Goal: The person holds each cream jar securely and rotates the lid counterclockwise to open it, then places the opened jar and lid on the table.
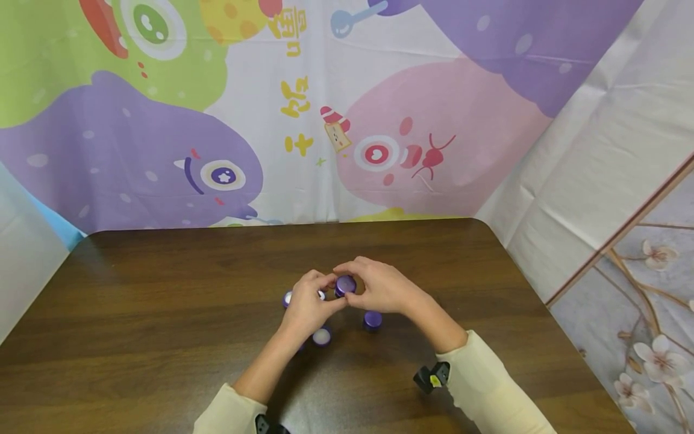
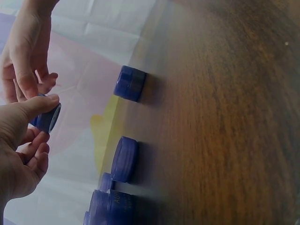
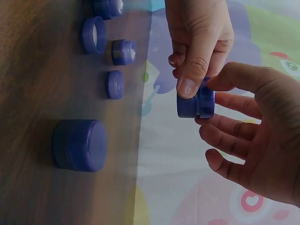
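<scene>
Both hands hold a small purple screw-top jar (image 1: 345, 286) above the table. My left hand (image 1: 309, 307) pinches its base between thumb and fingers. Opposite, my right hand (image 1: 382, 286) grips the lid side with thumb and fingertips. In the right wrist view, a narrow gap shows between the jar's base and lid (image 3: 206, 104). A capped purple jar (image 1: 372, 320) stands on the table below my right hand. Nearer my left hand, a purple lid (image 1: 321, 336) lies with its pale inner side up. Open jars (image 3: 123, 51) with white contents stand partly hidden by my left hand.
The dark wooden table (image 1: 162, 313) carries several purple jars and lids, grouped near its middle under my hands. A cartoon-printed cloth (image 1: 303, 181) hangs behind its far edge. To the right stands a floral-patterned panel (image 1: 650, 313).
</scene>
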{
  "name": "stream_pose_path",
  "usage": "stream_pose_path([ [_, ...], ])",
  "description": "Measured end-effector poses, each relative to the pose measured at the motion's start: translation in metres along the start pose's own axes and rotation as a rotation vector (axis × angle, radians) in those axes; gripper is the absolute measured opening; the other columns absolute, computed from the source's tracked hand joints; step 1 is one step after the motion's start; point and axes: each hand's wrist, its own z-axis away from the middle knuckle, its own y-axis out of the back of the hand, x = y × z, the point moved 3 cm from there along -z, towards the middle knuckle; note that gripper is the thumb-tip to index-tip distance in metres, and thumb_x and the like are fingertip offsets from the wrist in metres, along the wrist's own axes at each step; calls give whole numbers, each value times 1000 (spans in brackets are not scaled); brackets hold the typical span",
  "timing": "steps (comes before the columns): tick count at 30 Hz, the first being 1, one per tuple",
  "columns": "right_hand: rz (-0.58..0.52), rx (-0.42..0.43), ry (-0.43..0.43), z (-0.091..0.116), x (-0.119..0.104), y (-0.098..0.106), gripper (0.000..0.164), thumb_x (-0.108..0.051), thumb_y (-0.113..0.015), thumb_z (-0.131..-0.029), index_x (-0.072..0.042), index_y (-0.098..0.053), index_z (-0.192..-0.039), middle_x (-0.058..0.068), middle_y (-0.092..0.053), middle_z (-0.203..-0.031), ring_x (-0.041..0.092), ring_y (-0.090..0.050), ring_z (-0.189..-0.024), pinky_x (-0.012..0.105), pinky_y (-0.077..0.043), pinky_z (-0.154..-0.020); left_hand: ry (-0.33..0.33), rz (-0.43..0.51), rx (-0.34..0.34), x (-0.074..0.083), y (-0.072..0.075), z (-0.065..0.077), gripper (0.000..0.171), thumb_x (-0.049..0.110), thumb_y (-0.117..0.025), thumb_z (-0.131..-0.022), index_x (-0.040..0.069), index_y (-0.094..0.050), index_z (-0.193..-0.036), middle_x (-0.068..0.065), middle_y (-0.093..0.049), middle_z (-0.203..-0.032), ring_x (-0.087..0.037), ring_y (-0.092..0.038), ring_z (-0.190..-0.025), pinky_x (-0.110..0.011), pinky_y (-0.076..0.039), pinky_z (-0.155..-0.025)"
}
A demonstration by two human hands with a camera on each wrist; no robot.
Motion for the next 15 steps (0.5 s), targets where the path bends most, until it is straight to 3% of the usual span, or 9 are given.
stream_pose_path([
  [8, 20, 42, -71, 0, 2, 1, 46, -43, -66, -84, -12, -61, -118, 2, -62, -107, 11, -58, -83, 29, -50, -73, -7, -3, 1, 0, 0, 0, 43, 25, -81, -71, 4, -69, -107, -4, -61, -90, -24, -59, -83, -26, -49, -69],
  [12, 32, 36, -63, -1, 2, 0, 37, -38, -68, -83, -13, -66, -110, -1, -62, -97, 9, -56, -79, 25, -48, -69, -4, 2, 2, 0, -1, 0, 41, 23, -81, -72, 5, -70, -106, -4, -61, -89, -24, -58, -84, -25, -48, -69],
  [15, 34, 21, -29, -2, 1, 0, 38, -32, -69, -82, -14, -64, -116, -1, -62, -101, 7, -53, -78, 23, -46, -68, -4, 3, 5, 1, -1, 0, 41, 19, -80, -72, 3, -69, -108, -6, -61, -89, -25, -58, -84, -24, -46, -68],
])
